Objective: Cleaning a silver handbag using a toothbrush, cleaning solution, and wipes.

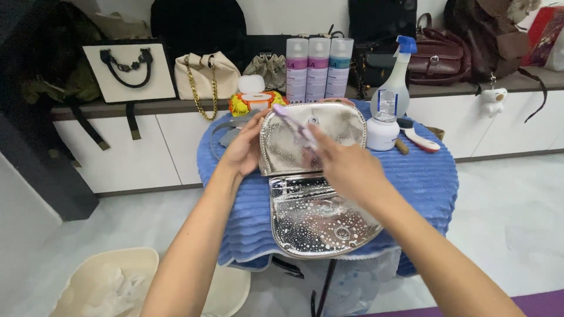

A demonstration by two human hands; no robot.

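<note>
Silver bag [311,176]: it lies in the middle of the blue ribbed towel [423,176] on a small table, flap open toward the person, and the flap is dotted with white foam drops.
Left hand [244,147]: it grasps the left edge of the silver bag's body, fingers curled over the rim.
Right hand [346,167]: it is closed around a thin lilac brush [292,122], which is blurred and points up-left over the bag's front.
Behind the bag: a white jar [382,132] and a spray bottle [392,82] with a blue trigger stand on the towel, with a white brush [418,137] just beside the jar.
Shelf at the back: three spray cans [318,67] stand together among several handbags.
Floor, lower left: a cream basin [88,276] holds crumpled white tissue.
</note>
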